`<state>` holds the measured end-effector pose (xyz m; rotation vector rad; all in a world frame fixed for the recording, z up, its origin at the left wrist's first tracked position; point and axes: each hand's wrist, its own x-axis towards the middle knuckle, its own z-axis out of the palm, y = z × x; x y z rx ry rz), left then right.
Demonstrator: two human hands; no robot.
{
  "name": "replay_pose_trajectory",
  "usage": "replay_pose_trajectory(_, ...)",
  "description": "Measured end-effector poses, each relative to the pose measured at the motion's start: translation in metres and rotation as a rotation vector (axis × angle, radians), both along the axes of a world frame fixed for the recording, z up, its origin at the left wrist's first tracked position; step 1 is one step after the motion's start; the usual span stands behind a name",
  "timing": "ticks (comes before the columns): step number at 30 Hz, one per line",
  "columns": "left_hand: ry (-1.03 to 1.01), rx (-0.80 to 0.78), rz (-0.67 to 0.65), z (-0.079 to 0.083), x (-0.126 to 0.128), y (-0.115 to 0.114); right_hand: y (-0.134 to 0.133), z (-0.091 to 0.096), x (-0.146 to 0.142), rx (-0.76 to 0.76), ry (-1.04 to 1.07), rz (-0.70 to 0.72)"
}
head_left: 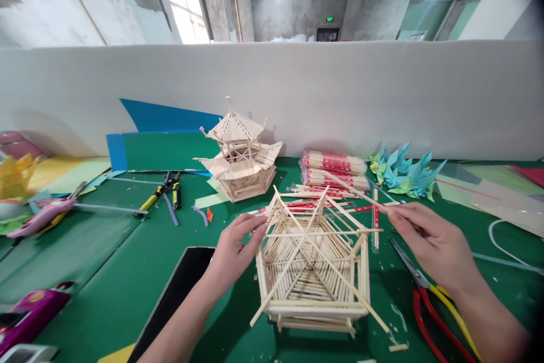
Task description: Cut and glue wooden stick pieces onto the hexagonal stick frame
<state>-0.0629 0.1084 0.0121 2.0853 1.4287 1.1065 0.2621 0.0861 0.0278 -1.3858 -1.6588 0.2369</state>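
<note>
A six-sided frame of wooden chopsticks (318, 311) sits on the green table, with crossed sticks meeting over its slatted floor. My left hand (236, 247) is closed at the frame's upper left corner, thumb and fingers pinching there by the end of a crosswise stick. Between the fingertips of my right hand (433, 241) is a loose chopstick (355, 188), slanting up and left above the frame's far right side. Red-and-yellow-handled pliers (420, 281) lie beside my right forearm. Behind the frame stands a finished-looking two-roofed stick pavilion (240, 153).
Wrapped chopstick bundles (334, 167) lie at the back, near blue folded-paper shapes (410, 170). Leftward are a pink glue gun (45, 217), yellow-black cutters (155, 196) and a purple device (34, 315). A dark flat panel (176, 289) lies under my left forearm. A white partition (340, 94) closes the back.
</note>
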Motion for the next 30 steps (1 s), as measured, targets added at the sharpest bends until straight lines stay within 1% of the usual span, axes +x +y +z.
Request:
replay_pose_trajectory(5, -0.012, 0.058, 0.038, 0.001, -0.001, -0.002, 0.013, 0.002, -0.012, 0.005, -0.159, 0.128)
replay_pose_trajectory(11, 0.011, 0.191, 0.113, 0.01, -0.004, -0.004, 0.019, 0.005, -0.02, 0.013, -0.301, 0.227)
replay_pose_trajectory(14, 0.047, 0.249, 0.093, 0.016, -0.002, -0.004, 0.018, 0.009, -0.023, 0.031, -0.407, 0.29)
replay_pose_trajectory(16, 0.131, 0.301, 0.044, 0.019, 0.001, -0.004, 0.017, 0.01, -0.026, 0.048, -0.456, 0.319)
replay_pose_trajectory(19, 0.322, 0.392, -0.028, 0.023, 0.008, -0.006, 0.016, 0.013, -0.031, 0.07, -0.488, 0.344)
replay_pose_trajectory(21, 0.409, 0.433, -0.048, 0.024, 0.011, -0.007, 0.015, 0.015, -0.034, 0.082, -0.487, 0.355)
replay_pose_trajectory(25, 0.475, 0.481, -0.037, 0.025, 0.013, -0.006, 0.015, 0.018, -0.041, 0.089, -0.473, 0.355)
replay_pose_trajectory(30, 0.497, 0.47, -0.016, 0.023, 0.009, -0.003, 0.018, 0.017, -0.046, 0.079, -0.485, 0.339)
